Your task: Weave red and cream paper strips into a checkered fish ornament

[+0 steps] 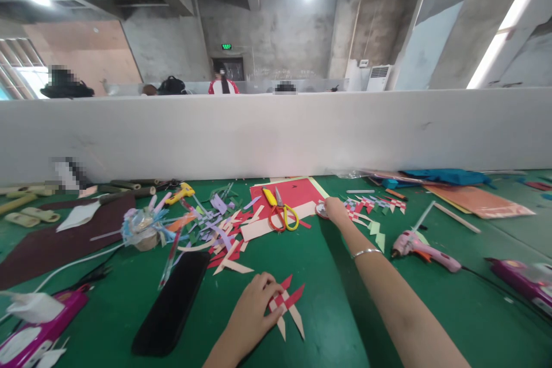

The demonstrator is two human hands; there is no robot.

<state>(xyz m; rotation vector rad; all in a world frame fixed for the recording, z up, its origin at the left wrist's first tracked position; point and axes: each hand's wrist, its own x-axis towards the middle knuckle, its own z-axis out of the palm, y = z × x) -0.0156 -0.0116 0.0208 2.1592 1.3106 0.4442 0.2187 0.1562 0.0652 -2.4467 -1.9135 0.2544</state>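
My left hand (257, 306) is closed on a woven paper fish (285, 299) of red and cream strips, low over the green table. Its pointed strip ends stick out past my fingers. Farther forward, my right hand (335, 209) has its fingers on a roll of tape (321, 210), round with a pale centre; my fingers partly cover it. Just left of the tape lies a cream paper strip (276, 223). Scissors (282, 215) with red and yellow handles and a yellow utility knife (269, 196) rest on red paper (297, 191).
Paper scraps (224, 236) pile up left of centre, behind a black phone (172, 305). A pink glue gun (425, 250) with a cord lies right of my forearm. Magenta power strips (524, 279) sit at both sides. A white partition (276, 135) bounds the table's far edge.
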